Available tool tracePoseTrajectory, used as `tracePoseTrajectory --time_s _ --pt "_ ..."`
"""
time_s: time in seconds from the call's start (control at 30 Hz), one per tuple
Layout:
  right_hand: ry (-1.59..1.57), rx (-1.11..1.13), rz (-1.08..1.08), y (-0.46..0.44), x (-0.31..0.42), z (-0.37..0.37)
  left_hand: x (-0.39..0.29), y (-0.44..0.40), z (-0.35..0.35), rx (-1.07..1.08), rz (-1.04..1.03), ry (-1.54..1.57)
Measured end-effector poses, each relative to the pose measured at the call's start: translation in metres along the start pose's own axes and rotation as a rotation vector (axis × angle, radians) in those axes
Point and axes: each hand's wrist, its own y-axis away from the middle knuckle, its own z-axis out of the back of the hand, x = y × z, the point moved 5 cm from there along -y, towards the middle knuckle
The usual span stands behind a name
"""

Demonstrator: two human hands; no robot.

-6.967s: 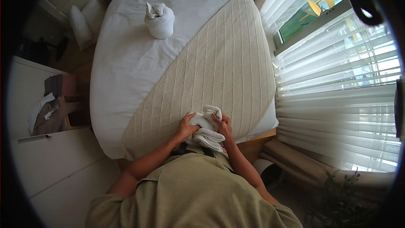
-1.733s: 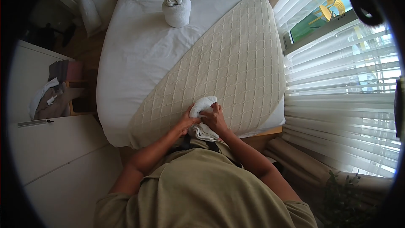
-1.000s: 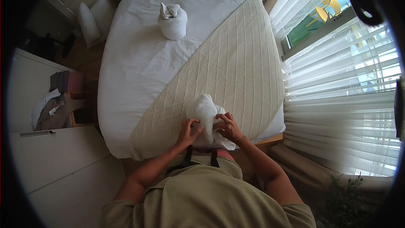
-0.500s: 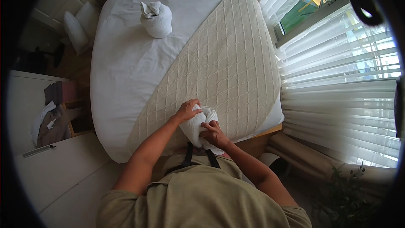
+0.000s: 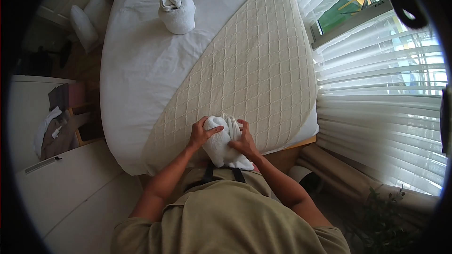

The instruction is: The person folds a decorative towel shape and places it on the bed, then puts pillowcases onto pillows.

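Observation:
A white towel [image 5: 217, 146], bundled into a thick roll, is held close to my body at the near edge of the bed. My left hand [image 5: 201, 134] wraps round its left side, thumb over the top. On the other side, my right hand [image 5: 245, 142] grips a loose fold of the same towel between thumb and fingers. One end of the towel hangs down near my waist. Farther off, a second white towel [image 5: 179, 16], rolled into a round shape with pointed folds on top, stands on the white bedding [image 5: 136, 66].
A cream diamond-patterned blanket [image 5: 240, 66] lies diagonally across the bed. Sheer curtains [image 5: 376, 113] and a window are on the right. White pillows [image 5: 84, 26] rest at the far left, and a white cabinet [image 5: 80, 193] stands near left. A plant [image 5: 383, 216] is at lower right.
My right hand has moved up and outward along the towel's right side, pulling a fold apart from the roll. My left hand has shifted slightly left and down, still on the towel.

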Motion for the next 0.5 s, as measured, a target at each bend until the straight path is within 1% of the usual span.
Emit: tracePoseTrajectory --time_s 0.03,0.1,0.13,0.17,0.2,0.23,0.27,0.33,0.37,0.4,0.47,0.5 --pt "0.118 -0.073 0.016 -0.011 0.005 0.012 -0.018 0.002 0.001 -0.003 -0.007 0.002" --pt "0.287 -0.012 0.263 -0.041 0.031 0.046 -0.05 0.006 0.01 -0.142 -0.061 0.195" --pt "0.254 0.059 0.27 -0.055 0.057 0.067 -0.054 0.005 0.009 -0.146 -0.071 0.195" --pt "0.214 0.08 0.353 -0.071 0.078 0.086 -0.063 0.006 0.011 -0.186 -0.197 0.267" --pt "0.295 0.043 0.392 -0.084 0.102 0.105 -0.071 0.008 0.012 -0.222 -0.325 0.338" --pt "0.347 -0.054 0.38 -0.093 0.121 0.117 -0.058 0.006 0.005 -0.205 -0.364 0.3" --pt "0.348 -0.064 0.383 -0.105 0.124 0.122 -0.055 0.004 -0.001 -0.199 -0.373 0.301" --pt "0.662 -0.375 0.715 -0.11 0.145 0.127 -0.058 0.002 -0.02 -0.16 -0.594 -0.137" --pt "0.664 -0.344 0.723 -0.105 0.144 0.123 -0.043 -0.001 -0.032 -0.066 -0.561 -0.131" --pt "0.665 -0.352 0.724 -0.097 0.139 0.117 -0.023 -0.002 -0.038 -0.062 -0.568 -0.132" --pt "0.648 -0.098 0.607 -0.083 0.11 0.095 0.01 0.005 -0.047 -0.01 -0.602 -0.3" --pt "0.701 -0.047 0.654 -0.066 0.097 0.082 0.001 0.012 -0.044 0.019 -0.672 -0.29"
